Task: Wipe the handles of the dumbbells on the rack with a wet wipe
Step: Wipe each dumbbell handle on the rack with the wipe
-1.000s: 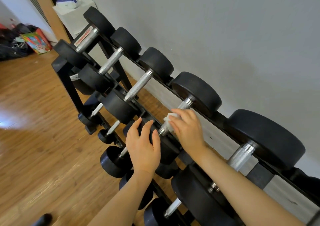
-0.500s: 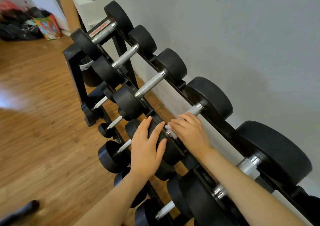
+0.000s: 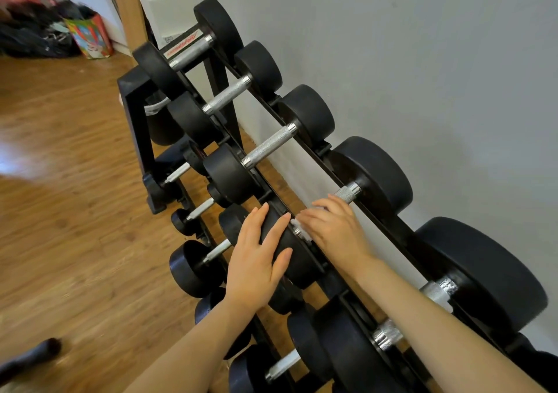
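Handle in hand: steel handle of the fourth dumbbell from the far end, top row of the rack; only its far stub shows past the fingers.
Long axis: runs from the near-left weight up to the far-right weight, by the wall.
Wet wipe: white wipe shows at the near end of the handle, under the right fingers.
Right hand: right hand lies along the handle, fingers curled over bar and wipe; the grip is closed on the wipe against the bar.
Direction from grip: bare steel lies far-right of the knuckles; a stroke would run along that axis, by my reckoning.
Left hand: left hand rests flat on the near-left weight, fingers straight and spread, grasping nothing; it looks to be steadying.
Nearer hand: the right, already on the bar.
Neighbours: next handle far-left; nearer handle passes under the right forearm.
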